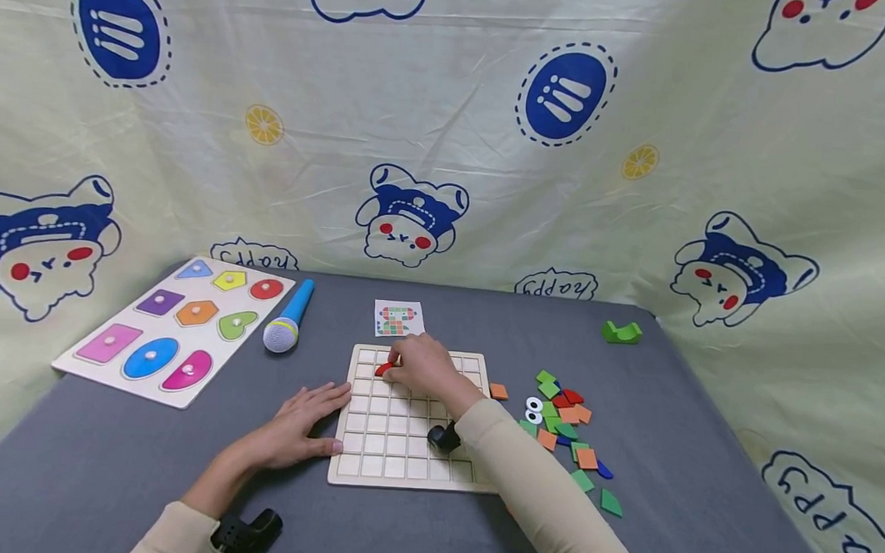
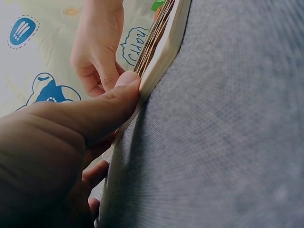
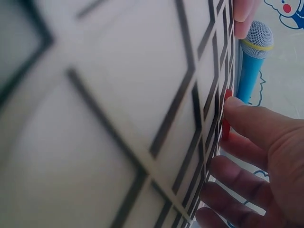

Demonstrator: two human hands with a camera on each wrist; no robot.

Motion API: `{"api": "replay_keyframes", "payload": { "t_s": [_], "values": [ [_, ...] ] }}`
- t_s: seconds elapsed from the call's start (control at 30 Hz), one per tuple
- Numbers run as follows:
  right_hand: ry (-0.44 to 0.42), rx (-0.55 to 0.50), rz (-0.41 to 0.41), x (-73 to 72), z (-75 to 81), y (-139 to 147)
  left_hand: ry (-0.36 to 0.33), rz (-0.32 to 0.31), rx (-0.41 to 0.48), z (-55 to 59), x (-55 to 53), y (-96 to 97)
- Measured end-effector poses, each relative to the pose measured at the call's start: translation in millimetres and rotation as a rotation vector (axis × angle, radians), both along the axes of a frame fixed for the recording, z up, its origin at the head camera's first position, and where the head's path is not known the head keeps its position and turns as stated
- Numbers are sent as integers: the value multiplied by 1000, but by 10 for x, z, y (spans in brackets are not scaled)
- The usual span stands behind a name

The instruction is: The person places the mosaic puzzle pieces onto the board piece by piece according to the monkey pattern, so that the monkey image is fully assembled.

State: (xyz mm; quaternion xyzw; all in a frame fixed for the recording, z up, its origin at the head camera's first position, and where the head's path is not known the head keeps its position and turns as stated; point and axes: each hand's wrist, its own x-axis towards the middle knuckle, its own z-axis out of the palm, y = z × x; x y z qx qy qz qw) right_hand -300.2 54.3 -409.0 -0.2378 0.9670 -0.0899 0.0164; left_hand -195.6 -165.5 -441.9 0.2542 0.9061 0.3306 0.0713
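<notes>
My right hand [image 1: 426, 369] reaches over the pale wooden grid board [image 1: 405, 483] and pinches a small red piece [image 1: 382, 369] between thumb and fingers. The piece is at the grid's upper left; in the right wrist view the red piece [image 3: 227, 128] stands right at the board's surface. On the board's left edge rests my left hand [image 1: 295, 427], its fingers extended and the thumb touching the rim, as the left wrist view also shows. A small card [image 1: 398, 318] with a coloured block picture lies just beyond the board.
Loose coloured pieces [image 1: 568, 414] are scattered right of the board, with two white rings [image 1: 533, 404] among them. A blue toy microphone [image 1: 296, 306] and a shape puzzle board [image 1: 128, 318] lie at the left. Far right stands a green curved block [image 1: 621, 333].
</notes>
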Motion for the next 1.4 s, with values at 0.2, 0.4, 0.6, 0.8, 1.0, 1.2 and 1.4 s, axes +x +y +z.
{"api": "replay_keyframes", "payload": {
  "t_s": [0.2, 0.4, 0.6, 0.8, 1.0, 1.2, 1.4],
  "values": [
    [4, 16, 12, 7, -15, 0, 5, -7, 1, -7, -6, -6],
    [15, 14, 30, 1, -17, 16, 6, -4, 7, -7, -12, -10],
    [-3, -18, 53, 4, -22, 54, 6, -8, 7, -13, -12, -12],
    [-41, -75, 61, 32, 8, 169, 3, -3, 13, -16, -4, -5],
    [-50, -134, 15, 114, 97, 429, 2, 4, 13, -11, -4, -9],
    [-16, -154, -62, 162, 146, 771, -5, 7, 15, -4, -1, -5],
    [40, -168, -110, 197, 161, 1179, -6, 8, 14, 4, 6, 0]
  ]
}}
